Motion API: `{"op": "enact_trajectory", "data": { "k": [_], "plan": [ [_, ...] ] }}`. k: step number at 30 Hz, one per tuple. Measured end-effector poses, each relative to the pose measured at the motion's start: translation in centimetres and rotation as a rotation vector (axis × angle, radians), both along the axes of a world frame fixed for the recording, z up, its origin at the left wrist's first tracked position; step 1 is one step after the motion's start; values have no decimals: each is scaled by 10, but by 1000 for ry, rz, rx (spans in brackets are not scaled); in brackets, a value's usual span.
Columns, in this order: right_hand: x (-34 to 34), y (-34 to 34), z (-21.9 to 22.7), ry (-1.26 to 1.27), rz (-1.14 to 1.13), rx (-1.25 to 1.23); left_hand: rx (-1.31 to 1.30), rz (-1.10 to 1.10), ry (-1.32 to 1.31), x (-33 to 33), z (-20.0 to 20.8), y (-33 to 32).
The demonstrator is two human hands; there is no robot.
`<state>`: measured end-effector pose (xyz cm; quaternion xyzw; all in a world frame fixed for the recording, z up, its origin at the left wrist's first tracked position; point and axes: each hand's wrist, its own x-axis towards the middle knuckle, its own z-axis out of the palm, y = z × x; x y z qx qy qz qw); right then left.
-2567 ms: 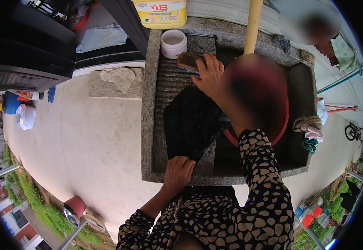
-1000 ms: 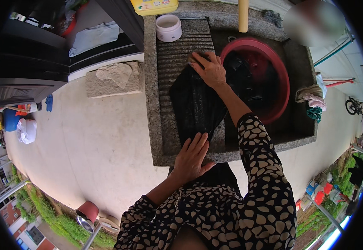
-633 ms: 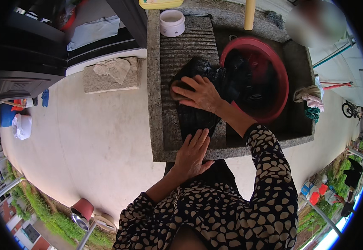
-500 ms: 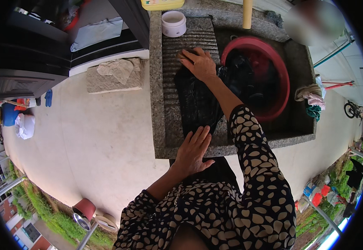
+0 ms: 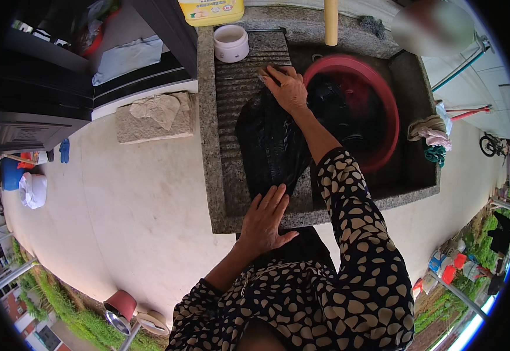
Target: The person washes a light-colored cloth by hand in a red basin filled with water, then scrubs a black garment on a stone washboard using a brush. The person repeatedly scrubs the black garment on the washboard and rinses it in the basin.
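Observation:
A wet black garment point(image 5: 271, 146) lies spread over the ribbed stone washboard point(image 5: 227, 88) of the sink. My left hand point(image 5: 262, 219) rests open, fingers stretched, its fingertips on the garment's near end at the sink's front edge. At the garment's far end is my right hand point(image 5: 289, 89), its fingers curled down around a small brownish thing that they mostly hide. I cannot make out its kind. Right of the washboard, a red basin point(image 5: 392, 117) stands in the sink, with dark wet cloth point(image 5: 331, 111) in dark water. Part of the garment reaches toward the basin's rim.
A white tub point(image 5: 231, 44) stands at the washboard's far left, with a yellow container point(image 5: 213, 13) behind it. Rags point(image 5: 430, 137) hang over the sink's right edge. A stone block with a cloth point(image 5: 154, 117) lies on the floor at left. A wooden pole point(image 5: 330, 23) juts in from above.
My right hand has shifted slightly nearer along the garment, with its fingers more curled. My left hand stays on the near end. The whole view has shifted a little.

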<state>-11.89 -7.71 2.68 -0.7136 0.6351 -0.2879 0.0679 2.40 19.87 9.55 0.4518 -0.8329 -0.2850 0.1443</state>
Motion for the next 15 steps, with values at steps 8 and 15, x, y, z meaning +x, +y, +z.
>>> {"op": "enact_trajectory", "data": {
  "k": [8,15],
  "plan": [
    [-29,132,24,70,646,-168,75,4,-58,1,4,0],
    [-45,24,-8,-15,-27,-62,36,5,-51,-3,1,-5]
  ]
}}
